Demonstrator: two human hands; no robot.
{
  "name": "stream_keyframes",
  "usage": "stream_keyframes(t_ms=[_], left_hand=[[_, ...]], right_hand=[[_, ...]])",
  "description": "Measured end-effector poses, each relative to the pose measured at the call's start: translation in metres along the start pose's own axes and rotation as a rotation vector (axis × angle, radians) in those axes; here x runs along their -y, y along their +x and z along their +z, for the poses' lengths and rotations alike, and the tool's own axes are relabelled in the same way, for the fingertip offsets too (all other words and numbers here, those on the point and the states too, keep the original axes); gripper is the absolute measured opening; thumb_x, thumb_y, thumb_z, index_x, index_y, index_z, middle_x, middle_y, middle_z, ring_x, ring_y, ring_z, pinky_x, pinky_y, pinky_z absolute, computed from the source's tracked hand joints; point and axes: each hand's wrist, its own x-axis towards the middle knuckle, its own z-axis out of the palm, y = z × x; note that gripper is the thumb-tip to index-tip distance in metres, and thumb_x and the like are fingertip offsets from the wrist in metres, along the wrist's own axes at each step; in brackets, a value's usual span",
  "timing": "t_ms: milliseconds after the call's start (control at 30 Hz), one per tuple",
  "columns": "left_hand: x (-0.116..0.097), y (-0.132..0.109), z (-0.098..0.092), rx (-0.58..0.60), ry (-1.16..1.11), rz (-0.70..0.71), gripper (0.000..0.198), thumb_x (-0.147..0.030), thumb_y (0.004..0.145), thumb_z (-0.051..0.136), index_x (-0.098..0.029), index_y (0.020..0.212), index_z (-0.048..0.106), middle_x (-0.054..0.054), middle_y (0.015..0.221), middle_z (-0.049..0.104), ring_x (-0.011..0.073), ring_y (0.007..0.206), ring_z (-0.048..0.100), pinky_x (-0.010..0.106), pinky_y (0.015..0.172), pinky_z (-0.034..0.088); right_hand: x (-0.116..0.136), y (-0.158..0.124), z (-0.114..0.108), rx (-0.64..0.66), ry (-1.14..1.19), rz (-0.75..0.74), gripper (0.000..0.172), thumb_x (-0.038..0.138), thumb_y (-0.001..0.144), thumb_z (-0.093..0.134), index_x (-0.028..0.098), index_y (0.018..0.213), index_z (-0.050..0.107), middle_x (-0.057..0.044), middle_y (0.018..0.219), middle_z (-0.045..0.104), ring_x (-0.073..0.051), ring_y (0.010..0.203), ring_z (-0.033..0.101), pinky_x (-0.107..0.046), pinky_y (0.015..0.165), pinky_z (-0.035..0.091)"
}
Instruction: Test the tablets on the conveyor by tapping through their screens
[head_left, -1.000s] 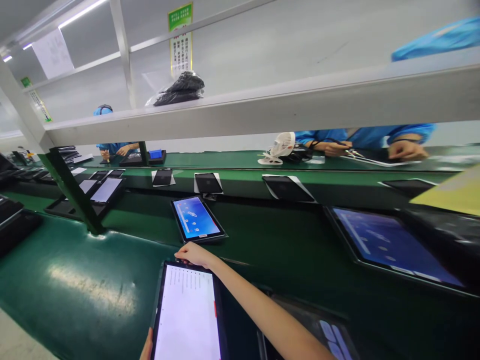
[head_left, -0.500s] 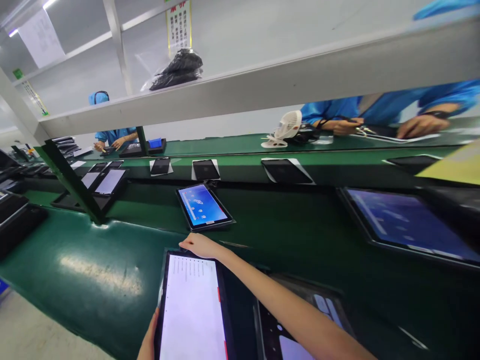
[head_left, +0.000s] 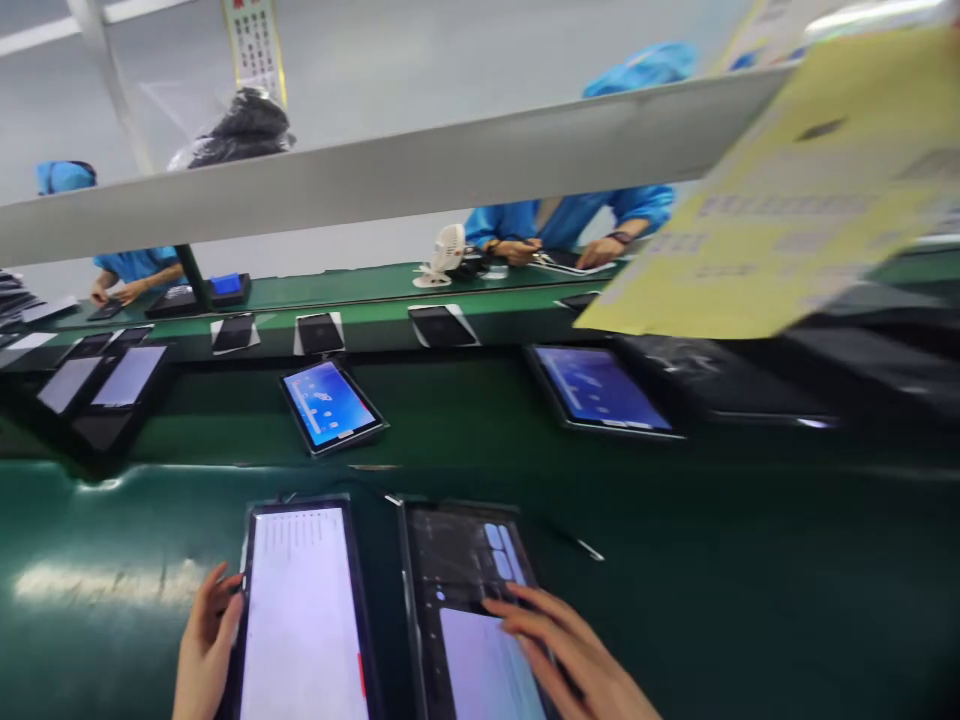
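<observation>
Two tablets lie side by side on the green bench in front of me. My left hand (head_left: 206, 640) rests against the left edge of the left tablet (head_left: 304, 615), whose screen glows white with small text; its fingers are spread along the edge. My right hand (head_left: 574, 655) lies over the right tablet (head_left: 469, 590), fingers stretched out on its dark screen with a pale lower panel. Neither hand grips anything.
A lit tablet with a blue screen (head_left: 328, 404) and another (head_left: 600, 388) lie on the belt beyond. A yellow sheet (head_left: 780, 200) hangs at the upper right. More dark tablets line the far belt. Co-workers in blue (head_left: 570, 225) work opposite under a white shelf (head_left: 390, 180).
My right hand left the top edge of the left tablet and came down onto the right tablet. The view swung right and down, bringing the yellow sheet into sight.
</observation>
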Motion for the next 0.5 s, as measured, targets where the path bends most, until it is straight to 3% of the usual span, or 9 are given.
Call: stream_keyframes(t_ms=[133, 267, 400, 500], left_hand=[[0.002, 0.006, -0.001, -0.047, 0.065, -0.025, 0.064, -0.067, 0.075, 0.053, -0.022, 0.12, 0.053, 0.008, 0.112, 0.066, 0.0293, 0.108, 0.058, 0.045, 0.102, 0.038], [0.001, 0.01, 0.0, -0.116, 0.14, -0.049, 0.058, -0.065, 0.076, 0.049, -0.024, 0.116, 0.057, 0.006, 0.109, 0.068, 0.0292, 0.107, 0.059, 0.044, 0.102, 0.039], [-0.001, 0.012, 0.0, -0.155, 0.281, -0.022, 0.054, -0.062, 0.073, 0.046, -0.025, 0.108, 0.061, 0.005, 0.108, 0.068, 0.03, 0.105, 0.06, 0.044, 0.098, 0.042], [-0.003, 0.012, 0.004, -0.116, 0.336, 0.005, 0.055, -0.063, 0.072, 0.045, -0.024, 0.107, 0.062, 0.006, 0.109, 0.067, 0.0304, 0.1, 0.061, 0.043, 0.092, 0.045]], right_hand=[[0.016, -0.009, 0.017, 0.081, -0.14, -0.108, 0.021, 0.023, 0.099, 0.035, 0.028, 0.107, 0.054, -0.002, 0.125, 0.056, -0.03, 0.13, 0.035, -0.06, 0.106, 0.031], [0.024, 0.002, 0.011, 0.159, -0.208, -0.192, 0.024, 0.015, 0.099, 0.036, 0.023, 0.114, 0.053, -0.001, 0.126, 0.055, -0.026, 0.135, 0.024, -0.056, 0.113, 0.018], [0.005, -0.007, -0.01, 0.005, -0.28, -0.217, 0.023, 0.012, 0.098, 0.038, 0.02, 0.112, 0.054, -0.002, 0.111, 0.063, -0.024, 0.131, 0.033, -0.054, 0.115, 0.007], [-0.007, -0.021, -0.019, -0.162, -0.324, -0.188, 0.017, 0.015, 0.098, 0.041, 0.02, 0.107, 0.055, -0.004, 0.101, 0.065, -0.026, 0.123, 0.044, -0.055, 0.114, 0.008]])
